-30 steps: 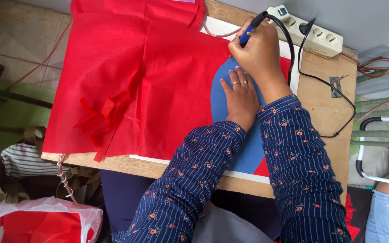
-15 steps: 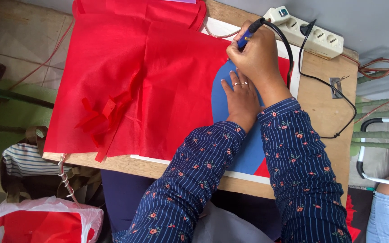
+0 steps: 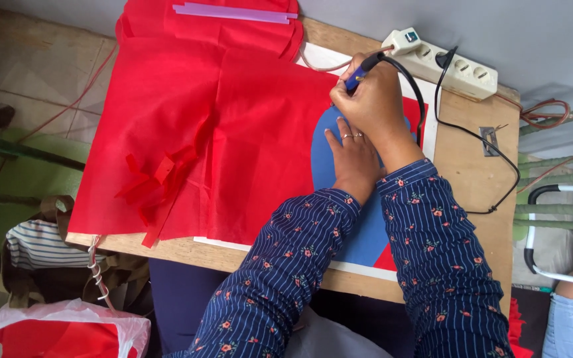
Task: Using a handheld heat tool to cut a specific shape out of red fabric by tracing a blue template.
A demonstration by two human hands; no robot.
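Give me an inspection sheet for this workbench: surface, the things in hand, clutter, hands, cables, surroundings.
Surface: wooden table, mostly covered by red fabric.
Things in hand: blue template lying on the fabric; blue-handled corded tool at its upper edge.
Clutter: red fabric scraps on the sheet; lilac strips at the far end.
Hands: left hand pressed flat on the template; right hand gripping the tool.
Cables: black cable loops across the bare wood; white power strip at the far edge.
Surroundings: plastic bag with red material below left; another person's knee at lower right.
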